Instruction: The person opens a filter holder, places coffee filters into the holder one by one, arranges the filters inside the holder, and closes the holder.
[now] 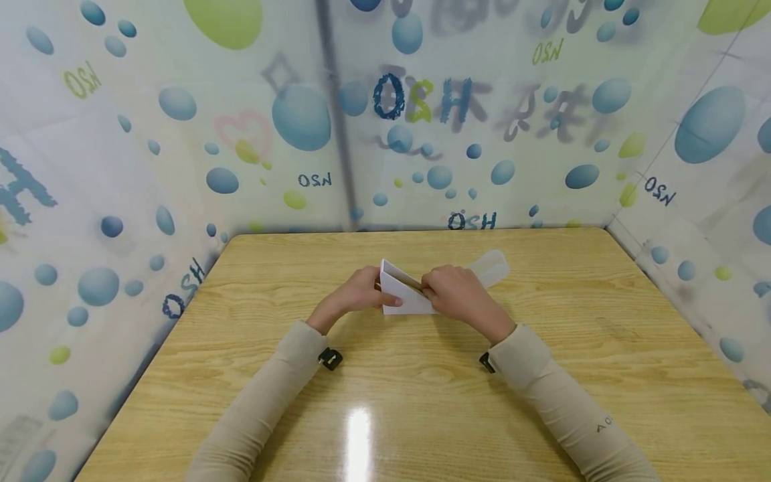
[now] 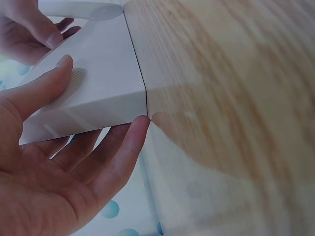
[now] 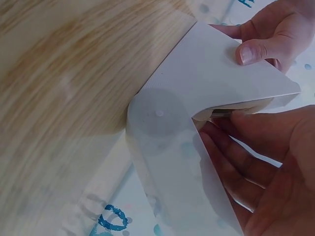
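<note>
A white wedge-shaped box (image 1: 400, 306) stands on the table, its slanted top edge open. My left hand (image 1: 363, 288) grips its taller end; in the left wrist view the thumb lies on the broad face (image 2: 106, 59) and the fingers reach around the far side. At the opening, my right hand (image 1: 454, 291) has curled fingers. The right wrist view shows its thumb and fingers pinching a beige piece (image 3: 256, 104) with a dark slot inside the box. A translucent rounded strip (image 3: 172, 157), joined to the box's corner at a round pivot, extends past the right hand.
The wooden table (image 1: 409, 388) reaches to a wall covering (image 1: 361, 161) printed with blue and green bubbles behind and at both sides. Small black devices (image 1: 330, 359) sit at the sleeve cuffs. A bright light reflection (image 1: 358, 442) shows near the front.
</note>
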Demonstrator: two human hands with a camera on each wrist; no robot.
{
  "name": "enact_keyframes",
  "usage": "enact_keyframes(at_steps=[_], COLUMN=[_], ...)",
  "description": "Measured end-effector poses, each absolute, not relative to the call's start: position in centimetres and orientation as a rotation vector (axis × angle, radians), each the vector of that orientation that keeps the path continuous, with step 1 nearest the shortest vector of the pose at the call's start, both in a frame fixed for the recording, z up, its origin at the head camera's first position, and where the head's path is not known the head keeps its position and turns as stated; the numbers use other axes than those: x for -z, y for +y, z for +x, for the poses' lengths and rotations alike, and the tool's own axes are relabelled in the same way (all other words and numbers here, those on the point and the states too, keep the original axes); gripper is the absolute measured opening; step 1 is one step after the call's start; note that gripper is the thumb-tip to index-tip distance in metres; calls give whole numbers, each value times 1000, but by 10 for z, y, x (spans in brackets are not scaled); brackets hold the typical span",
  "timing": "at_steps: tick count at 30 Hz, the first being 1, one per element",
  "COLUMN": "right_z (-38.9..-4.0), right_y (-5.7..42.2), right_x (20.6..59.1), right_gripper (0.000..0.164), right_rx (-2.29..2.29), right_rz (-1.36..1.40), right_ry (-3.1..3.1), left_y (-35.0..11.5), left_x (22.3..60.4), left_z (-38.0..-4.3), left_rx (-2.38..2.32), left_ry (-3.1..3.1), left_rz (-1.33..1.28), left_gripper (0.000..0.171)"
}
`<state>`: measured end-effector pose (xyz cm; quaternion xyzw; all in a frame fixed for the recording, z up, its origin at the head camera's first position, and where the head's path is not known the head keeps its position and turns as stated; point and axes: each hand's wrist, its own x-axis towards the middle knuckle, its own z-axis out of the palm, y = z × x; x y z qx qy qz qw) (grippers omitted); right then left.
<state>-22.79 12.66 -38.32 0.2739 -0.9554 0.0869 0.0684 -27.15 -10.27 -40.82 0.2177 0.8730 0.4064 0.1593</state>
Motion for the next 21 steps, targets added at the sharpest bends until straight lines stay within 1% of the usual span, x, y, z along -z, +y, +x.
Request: enact_keyframes(at_steps=[12, 21], right_z=[-226, -223], right_y=[131, 148], right_x=[376, 356], right_gripper=[13, 14], right_rx=[-272, -364], right_rz=[806, 767], right_ry=[-2821, -2786], left_y=[-103, -104], left_x=[409, 409], left_z=[-271, -271], left_rx=[-1179, -1195], left_ry=[2480, 2470], left_rz=[627, 633], left_gripper=[38, 40])
